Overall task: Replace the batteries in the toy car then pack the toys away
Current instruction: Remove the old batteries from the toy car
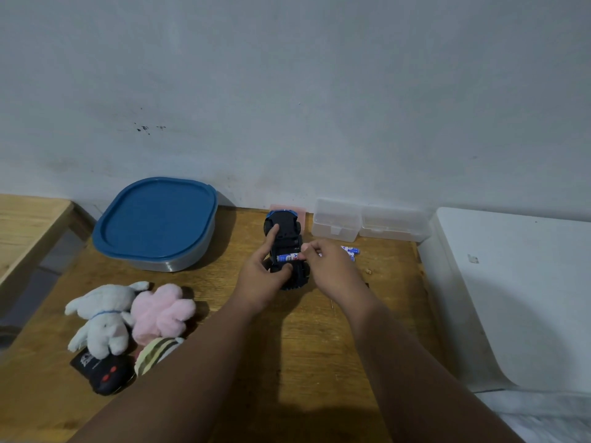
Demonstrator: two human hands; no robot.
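A blue and black toy car (285, 233) lies upside down on the wooden table (313, 340), its battery bay facing up. My left hand (263, 276) holds the car from the left, forefinger laid along its underside and thumb on the near end. My right hand (332, 266) pinches a blue and white battery (287, 258) that sits across the open bay. A few more blue and white batteries (351, 251) lie on the table just behind my right hand.
A grey tub with a blue lid (156, 222) stands at the back left. Two clear plastic boxes (367, 223) stand against the wall. White, pink and striped plush toys (128, 318) and a black remote (105, 374) lie front left. A white surface (518, 292) borders the right.
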